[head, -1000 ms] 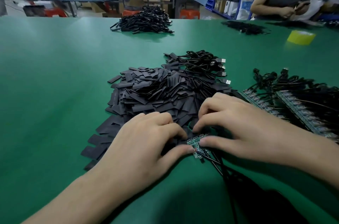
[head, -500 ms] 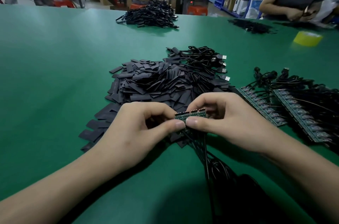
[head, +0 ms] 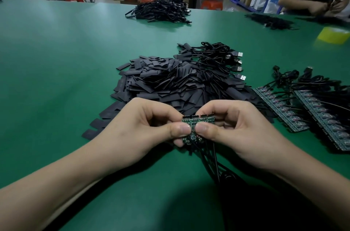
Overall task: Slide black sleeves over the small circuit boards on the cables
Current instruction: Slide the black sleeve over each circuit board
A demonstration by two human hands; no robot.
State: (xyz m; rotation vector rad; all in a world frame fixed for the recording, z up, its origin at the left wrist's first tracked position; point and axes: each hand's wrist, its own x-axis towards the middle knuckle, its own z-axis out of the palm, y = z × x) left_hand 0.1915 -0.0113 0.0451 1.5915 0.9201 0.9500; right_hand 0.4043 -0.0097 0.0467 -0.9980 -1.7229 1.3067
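Both hands hold a short green strip of small circuit boards [head: 197, 119] just above the green table. My left hand [head: 144, 126] pinches its left half with thumb and fingers. On the right half, my right hand [head: 234, 128] pinches the same way, the two thumbs almost touching. Black cables [head: 212, 157] hang from the boards toward me. Right behind my hands lies a big heap of flat black sleeves [head: 170, 83].
Two long strips of boards with cables [head: 280, 107] lie at the right. A bundle of black USB cables [head: 217, 58] sits behind the sleeve heap, another cable pile [head: 162, 11] farther back. A yellow tape roll [head: 333, 35] is far right, near a person working.
Both hands have lifted the board strip off the table from in front of the sleeve heap and now hold it upright between the thumbs.
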